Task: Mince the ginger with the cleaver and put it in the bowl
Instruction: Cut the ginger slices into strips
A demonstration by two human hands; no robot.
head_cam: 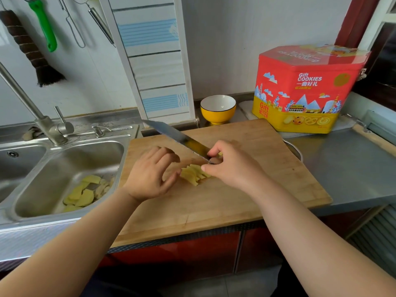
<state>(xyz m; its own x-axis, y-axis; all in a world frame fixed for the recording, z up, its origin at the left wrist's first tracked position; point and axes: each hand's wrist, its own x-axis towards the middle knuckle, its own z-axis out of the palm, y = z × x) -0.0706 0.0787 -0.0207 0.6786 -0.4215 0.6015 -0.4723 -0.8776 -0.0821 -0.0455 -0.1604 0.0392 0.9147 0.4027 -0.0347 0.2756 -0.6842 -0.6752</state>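
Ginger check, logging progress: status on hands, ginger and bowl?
Right hand grips cleaver. Left hand open beside ginger slices, fanned on board, not minced. Bowl empty. Nothing in the way.

A person's right hand (232,166) grips a cleaver (175,136) at the near end of its blade, which angles up and away to the left over a wooden cutting board (214,202); the thumb touches a fanned row of yellow ginger slices (194,173) on the board; the left hand (150,173), fingers loosely curled, sits just beside the slices; a yellow bowl (218,109) with a white interior stands beyond the board beside a red and yellow cookie tin (304,88); pale peelings (85,192) lie in the steel sink (38,206) at left.
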